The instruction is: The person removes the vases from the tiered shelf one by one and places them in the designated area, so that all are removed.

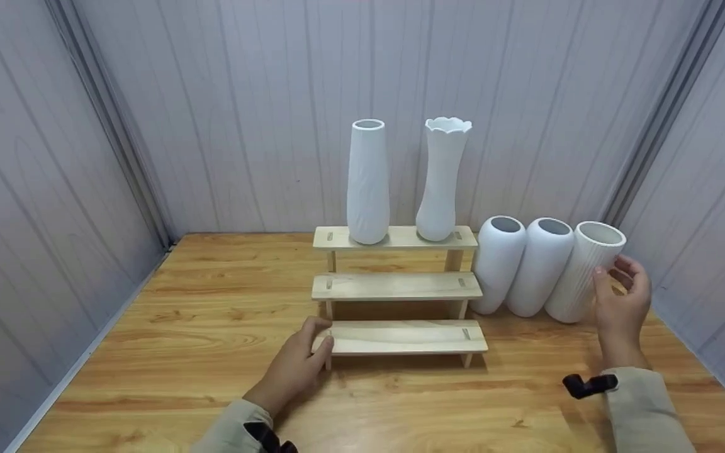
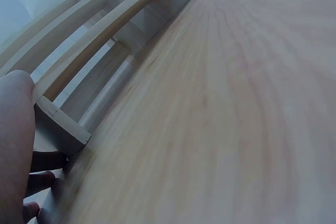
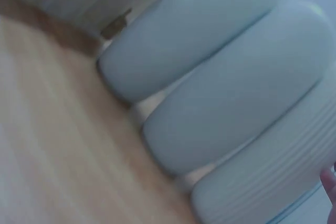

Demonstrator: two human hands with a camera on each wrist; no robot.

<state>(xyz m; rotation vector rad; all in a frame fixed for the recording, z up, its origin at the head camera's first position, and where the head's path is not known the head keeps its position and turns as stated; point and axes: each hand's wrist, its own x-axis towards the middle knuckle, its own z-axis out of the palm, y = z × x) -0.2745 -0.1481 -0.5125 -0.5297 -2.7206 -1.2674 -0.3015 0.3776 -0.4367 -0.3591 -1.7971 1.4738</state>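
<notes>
A three-step wooden rack [image 1: 400,286] stands mid-table. My left hand [image 1: 293,362] holds the left end of its lowest step, and in the left wrist view the thumb [image 2: 17,129] lies at the step with fingers behind the end panel. On the top step are a tall tapered white vase [image 1: 368,182] and a white vase with a scalloped rim [image 1: 443,182]. Right of the rack, two smooth white vases [image 1: 500,264] [image 1: 540,267] and a ribbed white vase [image 1: 583,277] stand side by side. My right hand [image 1: 623,308] grips the ribbed vase from its right side, thumb in front.
The wood-grain tabletop [image 1: 211,296] meets pale panelled walls [image 1: 262,113] at the back and both sides. The leftmost smooth vase stands close against the rack's right end. Black straps or mounts [image 1: 589,385] sit on both sleeves.
</notes>
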